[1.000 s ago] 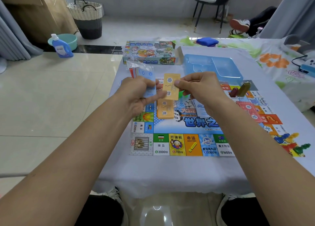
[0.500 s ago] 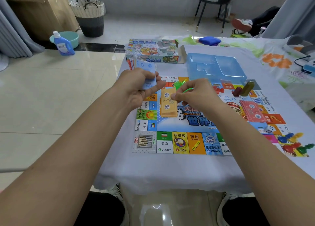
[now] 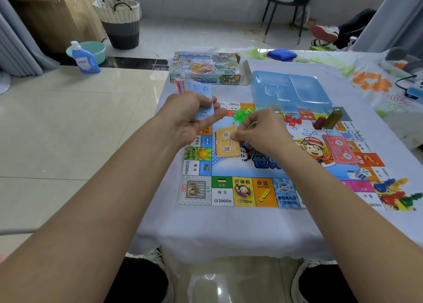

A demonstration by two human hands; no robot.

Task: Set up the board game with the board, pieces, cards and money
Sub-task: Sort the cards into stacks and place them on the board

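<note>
Board (image 3: 263,165) lay spread on the counter (image 3: 229,229), pink cards (image 3: 341,150) and pawns (image 3: 398,194) already placed; right hand (image 3: 263,128) pinched an orange card onto its stack (image 3: 226,143); left hand (image 3: 190,117) gripped undealt blue money (image 3: 202,101).

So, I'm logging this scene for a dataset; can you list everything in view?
Game board: one, multicoloured, flat on the table.
Table: one, pale cloth.
Orange card stack: one, on the board's left centre.
Pink card stack: one, board's right.
Blue notes: a bundle, in the left hand.
Green pieces: a cluster, board's far edge.
Red pieces: several, beside the green ones.
Die: one, white, board's right.
Pawns: a mixed-colour pile, near right corner.
Blue tray: one, beyond the board.
Game box: one, table's far end.
Left hand: holds the notes.
Right hand: pinches the top orange card.
</note>
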